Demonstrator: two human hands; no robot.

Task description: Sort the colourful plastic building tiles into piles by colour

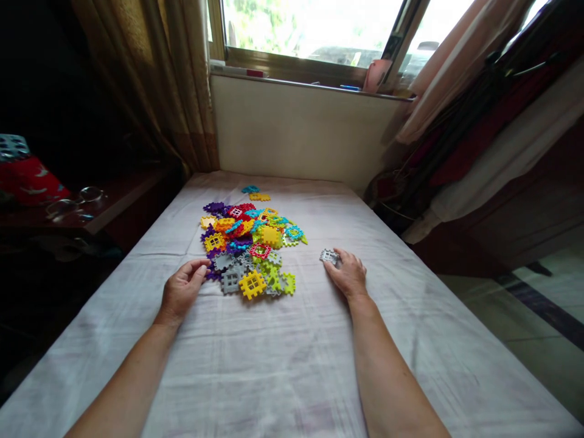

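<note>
A heap of colourful plastic interlocking building pieces (271,236), square and gear-edged, lies on the bed-like surface in front of me. My right hand (350,272) is to the right of the heap, its thumb and fingers closed on a grey window-patterned piece (329,257) close to the sheet. At the heap's left edge is my left hand (183,289), fingers loosely bent, thumb a little apart, beside purple pieces (212,275). I see nothing held in it. Nearest me in the heap are a yellow window piece (252,285) and a grey window piece (230,280).
A pale checked sheet (255,365) covers the surface. Beyond the heap lie a blue piece (250,189) and a yellow one (260,197). On the left, a dark table (104,213) bears eyeglasses (91,194). Clothes (479,158) hang at right; a window is ahead.
</note>
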